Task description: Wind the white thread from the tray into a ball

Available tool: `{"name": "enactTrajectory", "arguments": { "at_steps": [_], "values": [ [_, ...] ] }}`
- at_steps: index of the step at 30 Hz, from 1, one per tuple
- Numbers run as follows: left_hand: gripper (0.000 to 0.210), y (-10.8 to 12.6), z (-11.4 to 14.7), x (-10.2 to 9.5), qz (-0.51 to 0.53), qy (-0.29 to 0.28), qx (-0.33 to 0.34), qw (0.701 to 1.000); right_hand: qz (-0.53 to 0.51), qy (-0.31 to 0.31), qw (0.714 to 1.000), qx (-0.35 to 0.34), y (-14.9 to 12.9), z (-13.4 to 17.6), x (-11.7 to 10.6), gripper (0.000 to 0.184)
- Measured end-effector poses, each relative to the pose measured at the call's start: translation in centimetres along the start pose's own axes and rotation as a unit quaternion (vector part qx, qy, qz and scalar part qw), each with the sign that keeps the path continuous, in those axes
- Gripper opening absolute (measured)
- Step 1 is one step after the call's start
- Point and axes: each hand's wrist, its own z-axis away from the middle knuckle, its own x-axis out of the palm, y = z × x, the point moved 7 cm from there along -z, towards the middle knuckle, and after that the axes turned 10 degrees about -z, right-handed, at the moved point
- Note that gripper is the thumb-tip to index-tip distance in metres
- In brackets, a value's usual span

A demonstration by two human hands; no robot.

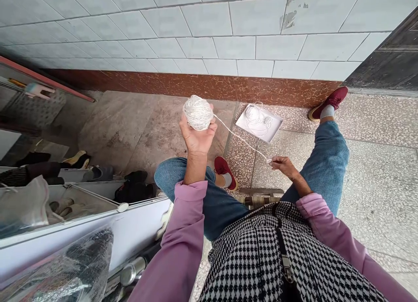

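Note:
A ball of white yarn (197,113) rests in my left hand (198,139), with the fingers curled up around it. From the ball a white strand (241,139) runs slantwise down to my right hand (283,165), whose fingertips pinch it near my right knee. A small white bit of the yarn shows at those fingertips. On the floor between my feet lies a shallow white box lid (276,127) with loose loops of white yarn (256,118) in it. A thin strand leads out over its near edge toward my right hand.
A tiled wall (209,23) with a brown skirting stands in front. On the left are shelves holding shoes (135,186) and a plastic bag (28,202). My red shoes (222,169) rest on the speckled floor, and a dark door (388,58) is at the far right.

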Motion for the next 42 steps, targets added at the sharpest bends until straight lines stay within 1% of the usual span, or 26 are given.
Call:
{"name": "enactTrajectory", "arguments": {
  "at_steps": [4, 7, 9, 13, 15, 17, 19, 21, 24, 26, 29, 31, 35, 38, 40, 42],
  "values": [
    [0.053, 2.1, -0.4, -1.0, -0.007, 0.035, 0.018, 0.999, -0.042, 0.011, 0.999, -0.001, -0.9, 0.3, -0.3, 0.056],
    [0.051, 3.6, -0.6, -1.8, -0.023, 0.054, 0.029, 0.998, -0.076, 0.007, 0.997, 0.003, -1.4, 0.7, -0.1, 0.057],
    [0.051, 4.4, -0.9, -2.5, -0.019, 0.057, 0.031, 0.998, -0.1, 0.0, 0.995, 0.003, -1.8, 1.0, 0.1, 0.055],
    [0.055, 5.0, -2.1, -3.7, 0.031, 0.043, 0.01, 0.999, -0.158, -0.011, 0.987, 0.0, -2.6, 1.5, 0.6, 0.05],
    [0.053, 5.1, -2.7, -4.4, 0.039, 0.051, -0.003, 0.998, -0.187, -0.016, 0.982, -0.001, -2.9, 1.7, 0.9, 0.05],
    [0.048, 5.3, -3.2, -5.1, 0.024, 0.066, -0.01, 0.997, -0.212, -0.019, 0.977, -0.001, -3.0, 1.7, 1.1, 0.049],
    [0.047, 6.0, -3.6, -5.9, -0.015, 0.085, -0.004, 0.996, -0.234, -0.009, 0.972, -0.001, -2.8, 1.5, 0.8, 0.047],
    [0.051, 7.3, -3.9, -7.1, -0.07, 0.11, 0.022, 0.991, -0.255, 0.02, 0.967, -0.006, -2.4, 1.3, -0.2, 0.044],
    [0.055, 9.9, -4.3, -9.2, -0.139, 0.148, 0.081, 0.976, -0.276, 0.095, 0.956, -0.024, -1.8, 1.0, -3.1, 0.04],
    [0.055, 11.1, -4.4, -10.8, -0.152, 0.173, 0.106, 0.967, -0.285, 0.149, 0.946, -0.038, -1.5, 0.9, -5.3, 0.041],
    [0.053, 11.5, -4.6, -12.4, -0.135, 0.193, 0.101, 0.967, -0.29, 0.213, 0.931, -0.054, -0.9, 0.8, -7.6, 0.046],
    [0.051, 11.2, -4.5, -12.6, -0.123, 0.193, 0.094, 0.969, -0.286, 0.241, 0.925, -0.06, -0.6, 0.7, -8.2, 0.046],
    [0.048, 10.5, -4.3, -12.2, -0.129, 0.197, 0.088, 0.968, -0.264, 0.282, 0.92, -0.063, -0.1, 0.8, -8.3, 0.041],
    [0.052, 10.5, -4.4, -12.1, -0.12, 0.171, 0.097, 0.973, -0.24, 0.301, 0.92, -0.065, 0.0, 0.9, -8.5, 0.036],
    [0.054, 10.7, -4.6, -12.6, -0.104, 0.151, 0.1, 0.978, -0.222, 0.309, 0.923, -0.066, 0.1, 0.9, -8.7, 0.036],
    [0.054, 11.0, -4.7, -13.3, -0.093, 0.15, 0.101, 0.979, -0.2, 0.314, 0.926, -0.064, 0.1, 0.8, -8.9, 0.035]
  ]
}}
